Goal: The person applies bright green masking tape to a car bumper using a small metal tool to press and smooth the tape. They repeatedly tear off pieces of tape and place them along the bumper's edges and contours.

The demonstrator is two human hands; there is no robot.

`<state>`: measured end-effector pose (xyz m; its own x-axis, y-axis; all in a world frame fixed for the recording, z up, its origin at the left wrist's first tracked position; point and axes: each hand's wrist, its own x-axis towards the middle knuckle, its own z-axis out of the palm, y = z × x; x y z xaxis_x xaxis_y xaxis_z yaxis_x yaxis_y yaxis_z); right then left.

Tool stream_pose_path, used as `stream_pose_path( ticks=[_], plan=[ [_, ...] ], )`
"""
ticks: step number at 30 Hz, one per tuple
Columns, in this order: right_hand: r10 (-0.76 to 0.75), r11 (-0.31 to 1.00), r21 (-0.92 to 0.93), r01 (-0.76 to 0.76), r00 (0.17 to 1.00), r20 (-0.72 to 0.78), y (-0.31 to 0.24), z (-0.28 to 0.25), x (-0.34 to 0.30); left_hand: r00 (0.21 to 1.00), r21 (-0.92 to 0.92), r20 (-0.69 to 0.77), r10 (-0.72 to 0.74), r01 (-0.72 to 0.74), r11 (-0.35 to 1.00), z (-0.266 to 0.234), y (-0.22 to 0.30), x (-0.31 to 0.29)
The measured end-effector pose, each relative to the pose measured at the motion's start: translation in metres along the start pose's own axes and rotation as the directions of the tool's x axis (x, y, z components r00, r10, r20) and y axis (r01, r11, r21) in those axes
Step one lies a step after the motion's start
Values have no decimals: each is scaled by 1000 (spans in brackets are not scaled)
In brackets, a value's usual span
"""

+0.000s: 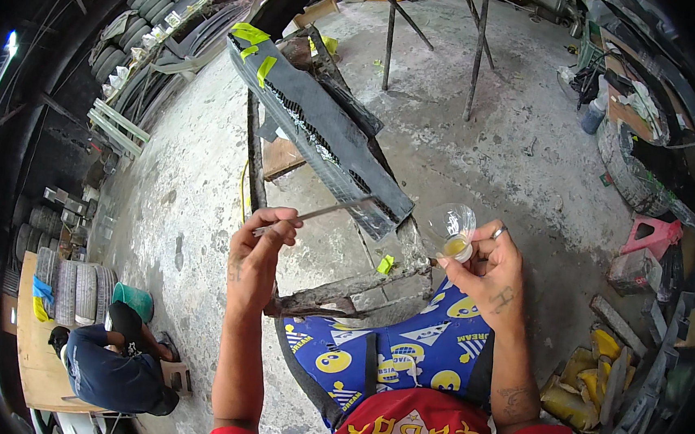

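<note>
Head view: left hand (pixel 256 252) pinches a thin metal stick (pixel 315 211), right hand (pixel 486 265) grips a tilted clear cup (pixel 449 229) of yellow resin; best loaded sparingly, cup steady, before touching the black bumper (pixel 322 129).

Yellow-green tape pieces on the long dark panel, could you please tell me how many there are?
3 clearly visible: two at the panel's far end, a larger one on the corner and a strip just below; one near the near end, beside the right hand. Others may be hidden.

My left hand (pixel 256 252): pinches a thin metal rod (pixel 315 212) whose tip lies on the long dark bumper panel (pixel 321 133).
My right hand (pixel 486 269): holds a small clear plastic cup (pixel 451 228), right of the panel.
Panel: stretches away ahead of my knees.
Crouching person (pixel 111 362): far left, below.
</note>
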<state>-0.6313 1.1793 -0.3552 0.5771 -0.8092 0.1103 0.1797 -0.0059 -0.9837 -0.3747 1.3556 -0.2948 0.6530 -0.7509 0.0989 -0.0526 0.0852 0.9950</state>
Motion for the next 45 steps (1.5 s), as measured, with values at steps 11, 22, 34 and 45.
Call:
stream_pose_path(
  ticks=[11, 22, 34, 45],
  plan=[
    [-5, 1000, -19, 5, 1000, 15, -2, 0, 1, 999, -19, -48, 11, -12, 1000, 1, 1, 2],
    [6, 1000, -8, -5, 1000, 20, -3, 0, 1, 998, -75, -54, 41, -45, 996, -6, 0, 8],
    [-6, 1000, 23, 6, 1000, 11, -1, -1, 0, 994, -89, -101, 49, -58, 994, -11, 2, 12],
    [-19, 1000, 21, 19, 1000, 19, -1, 0, 0, 990, -111, -130, 49, -64, 992, -12, 5, 15]
  ],
)
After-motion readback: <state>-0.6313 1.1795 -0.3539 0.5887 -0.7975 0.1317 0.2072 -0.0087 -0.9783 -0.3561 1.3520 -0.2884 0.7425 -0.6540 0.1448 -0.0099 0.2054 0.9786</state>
